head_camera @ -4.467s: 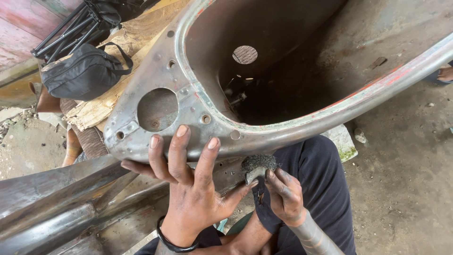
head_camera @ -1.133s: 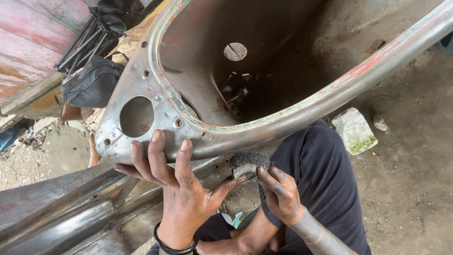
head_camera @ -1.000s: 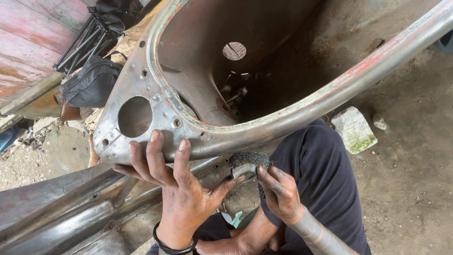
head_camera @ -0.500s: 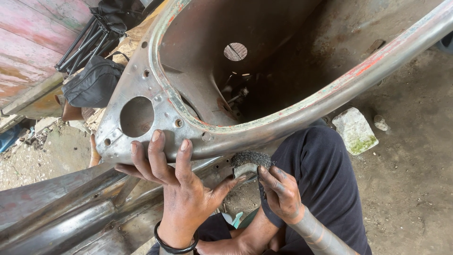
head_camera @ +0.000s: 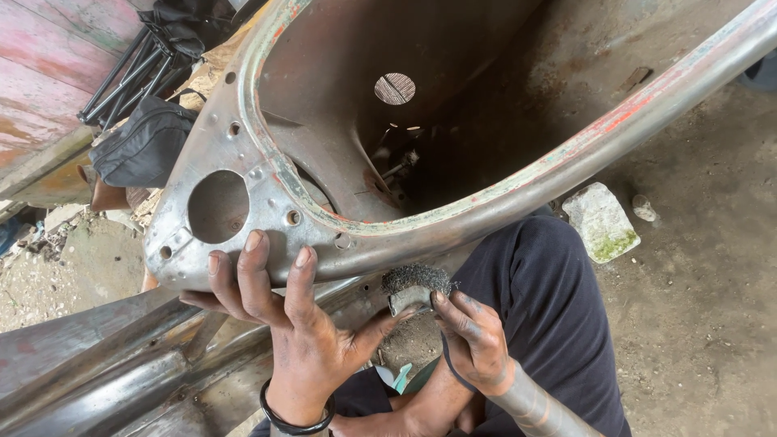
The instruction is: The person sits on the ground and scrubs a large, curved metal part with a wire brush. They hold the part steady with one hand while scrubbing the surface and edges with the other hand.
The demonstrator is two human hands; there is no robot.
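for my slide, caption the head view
Left hand braces bare metal frame; right hand grips wire brush.

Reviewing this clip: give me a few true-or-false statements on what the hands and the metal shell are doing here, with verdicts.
1. The left hand rests its fingers on the rim of the metal shell. True.
2. The right hand holds a wire brush. True.
3. The brush sits inside the shell's hollow. False: it is outside, just below the rim.
4. The left wrist is bare. False: it wears a dark bangle.
5. A black bag lies beyond the shell, on the left of the picture. True.
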